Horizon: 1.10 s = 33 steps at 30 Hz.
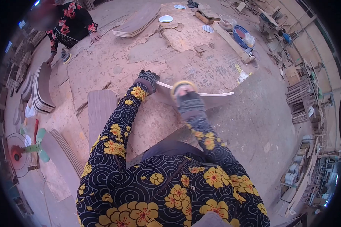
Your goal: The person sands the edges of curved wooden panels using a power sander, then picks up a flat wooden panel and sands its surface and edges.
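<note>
A curved wooden board [219, 94] stands on edge in front of me, its pale long edge turned up. My left hand [149, 77], in a dark knitted glove, is closed around the board's left end. My right hand [187, 96], gloved and blurred by motion, grips a round sanding pad [183, 82] with a yellowish rim. That pad overlaps the board's upper edge, left of its middle. Beside my left forearm lies a flat brown board [102, 109] with rounded corners.
Across the worktable [147, 56] a person [74, 26] stands near another round sander [66, 56]. Stacked curved boards lie at the back [138, 20], far left [41, 89] and near left [62, 151]. A fan [19, 153] stands at left; a long wooden beam [233, 41] lies back right.
</note>
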{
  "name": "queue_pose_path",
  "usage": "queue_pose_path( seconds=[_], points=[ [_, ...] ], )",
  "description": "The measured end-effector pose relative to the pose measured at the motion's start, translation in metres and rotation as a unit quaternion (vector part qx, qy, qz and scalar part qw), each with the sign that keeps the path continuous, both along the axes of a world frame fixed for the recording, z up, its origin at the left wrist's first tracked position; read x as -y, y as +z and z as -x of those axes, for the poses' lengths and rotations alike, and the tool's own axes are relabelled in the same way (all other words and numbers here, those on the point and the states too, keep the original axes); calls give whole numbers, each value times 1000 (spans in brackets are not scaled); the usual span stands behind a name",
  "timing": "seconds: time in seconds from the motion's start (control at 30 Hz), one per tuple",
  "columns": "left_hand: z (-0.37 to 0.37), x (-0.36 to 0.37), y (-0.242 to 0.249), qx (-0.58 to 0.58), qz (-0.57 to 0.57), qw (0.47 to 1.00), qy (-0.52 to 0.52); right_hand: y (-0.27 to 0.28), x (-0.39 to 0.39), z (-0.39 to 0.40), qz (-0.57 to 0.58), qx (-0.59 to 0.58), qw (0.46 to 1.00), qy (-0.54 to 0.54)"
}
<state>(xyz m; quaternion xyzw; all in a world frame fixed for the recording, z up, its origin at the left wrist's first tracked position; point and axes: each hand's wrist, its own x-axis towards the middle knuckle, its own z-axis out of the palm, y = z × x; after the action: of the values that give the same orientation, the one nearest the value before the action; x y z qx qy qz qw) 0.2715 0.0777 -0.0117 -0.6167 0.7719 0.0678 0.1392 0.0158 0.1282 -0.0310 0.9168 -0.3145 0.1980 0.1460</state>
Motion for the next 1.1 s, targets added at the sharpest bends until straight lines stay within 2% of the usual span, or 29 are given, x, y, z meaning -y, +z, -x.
queue_pose_path(
  seconds=[0.1,0.2,0.23,0.3,0.37,0.4,0.43,0.53,0.63,0.73,0.83,0.93,0.97,1.03,1.1],
  points=[
    [3,2,7,18,-33,999,6,12,-12,-43,-21,59,997,-34],
    [-3,1,-12,16,11,1000,-15,35,-11,-33,-146,61,984,-75],
    [-2,-2,-15,28,18,999,-12,25,-8,-17,-99,92,987,-83],
    [-1,-10,-12,23,30,999,-14,-1,26,26,-304,-20,928,-214],
    [-2,-18,-14,25,52,998,-21,33,22,83,-261,124,924,-250],
    [-3,-18,-15,18,55,998,-18,26,46,124,-200,-34,952,-228],
    [-4,-18,-17,10,58,998,-17,18,72,153,-134,-191,951,-201],
    [-6,-16,-21,-4,64,998,-18,59,91,174,-248,-161,896,-331],
    [-5,-20,-20,-16,79,997,-21,60,98,147,-325,-198,905,-192],
    [-2,-17,-18,-6,68,998,-10,43,58,63,-265,-106,956,-63],
    [0,-17,-19,5,66,998,-8,70,25,-20,-363,-61,926,-83],
    [8,-18,-8,38,52,998,4,101,17,-14,-401,-66,906,-122],
    [8,-18,-8,48,58,997,-1,86,32,7,-416,-85,900,-100],
    [8,-18,-13,63,70,996,-8,88,61,57,-489,-50,856,-159],
    [9,-18,-17,84,70,994,-5,50,95,123,-392,-76,894,-206]
  ],
)
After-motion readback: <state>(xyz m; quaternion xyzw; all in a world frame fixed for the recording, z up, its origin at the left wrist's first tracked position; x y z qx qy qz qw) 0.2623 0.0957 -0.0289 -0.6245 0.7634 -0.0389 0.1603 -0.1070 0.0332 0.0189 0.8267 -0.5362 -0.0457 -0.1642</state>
